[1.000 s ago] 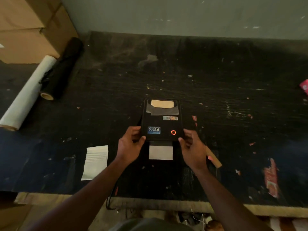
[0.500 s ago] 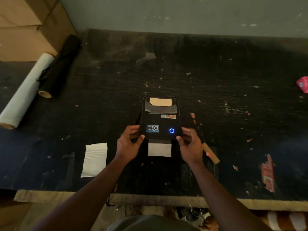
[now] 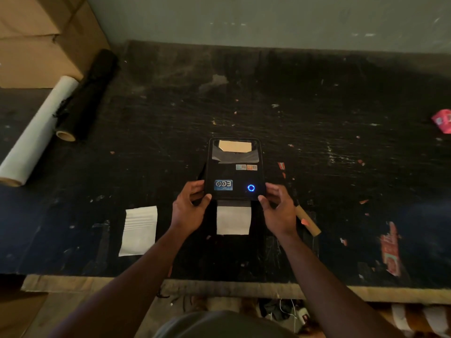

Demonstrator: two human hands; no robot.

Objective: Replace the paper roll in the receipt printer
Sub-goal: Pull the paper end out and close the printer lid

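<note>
A black receipt printer (image 3: 234, 167) lies flat in the middle of the dark table, lid down, a blue ring light glowing near its front right corner. A strip of white paper (image 3: 233, 219) sticks out of its front slot toward me. My left hand (image 3: 189, 209) grips the printer's front left corner, thumb on top. My right hand (image 3: 278, 208) holds the front right corner the same way. An empty brown cardboard core (image 3: 308, 220) lies on the table just right of my right hand.
A torn white receipt slip (image 3: 139, 230) lies left of my left hand. A white film roll (image 3: 36, 132) and a black roll (image 3: 89, 93) lie at the far left by cardboard boxes (image 3: 41, 37). A pink scrap (image 3: 443, 120) sits at the right edge.
The printer's ring light has turned from red-orange to blue. More white paper now sticks out of the front slot. Both hands stay at the printer's front corners.
</note>
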